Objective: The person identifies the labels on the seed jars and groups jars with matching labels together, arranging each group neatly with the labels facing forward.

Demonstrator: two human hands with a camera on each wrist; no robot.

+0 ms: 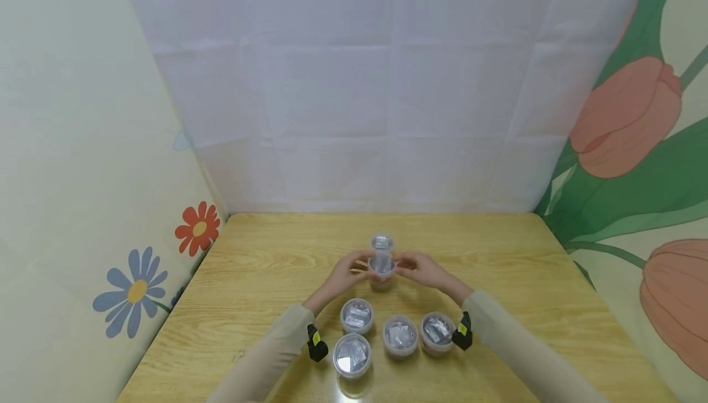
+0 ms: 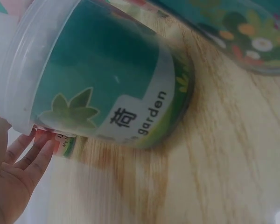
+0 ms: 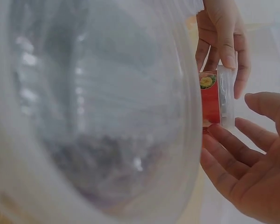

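Note:
A red-labelled plastic tub [image 3: 211,100] with a clear lid is between my two hands at the back middle of the table. My left hand [image 1: 350,271] is at its left side; in the right wrist view its thumb reaches the lid's edge. My right hand [image 1: 424,269] is at the other side, its extended fingers [image 3: 224,156] against or close by the tub and the thumb apart from it. Another clear round top [image 1: 382,242] shows just beyond or above the held tub's rim. Whether they are stacked I cannot tell.
Several lidded tubs with silvery packets inside stand nearer me: two at the left [image 1: 357,315], [image 1: 352,356], one in the middle [image 1: 400,335] and one by my right wrist [image 1: 437,332]. The wooden table [image 1: 265,249] meets a white cloth [image 1: 343,114] behind.

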